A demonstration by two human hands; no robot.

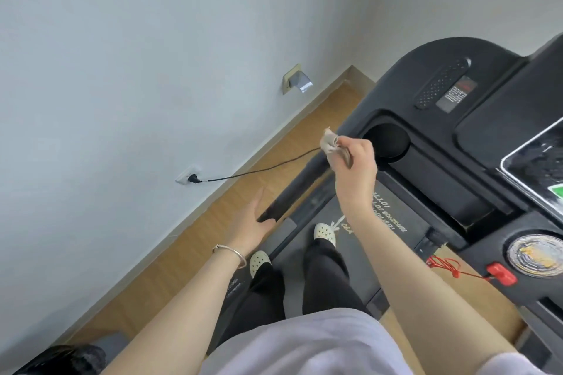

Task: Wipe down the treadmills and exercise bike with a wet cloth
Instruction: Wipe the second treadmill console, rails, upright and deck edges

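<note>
1 black treadmill (405, 91) fills the right of the view; person stands on its belt. Left hand (253, 222): fingers straight, pressed together, at the end of the left handrail (298, 189), contact unclear. Right hand (356, 161) raised above that rail, fingers pinching the bunched cloth (329, 143). Power cord (259, 169) plugged into wall.

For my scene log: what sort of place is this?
Likely a home or small gym room: a treadmill, a cable plugged into a wall socket, and a wood floor.
</note>
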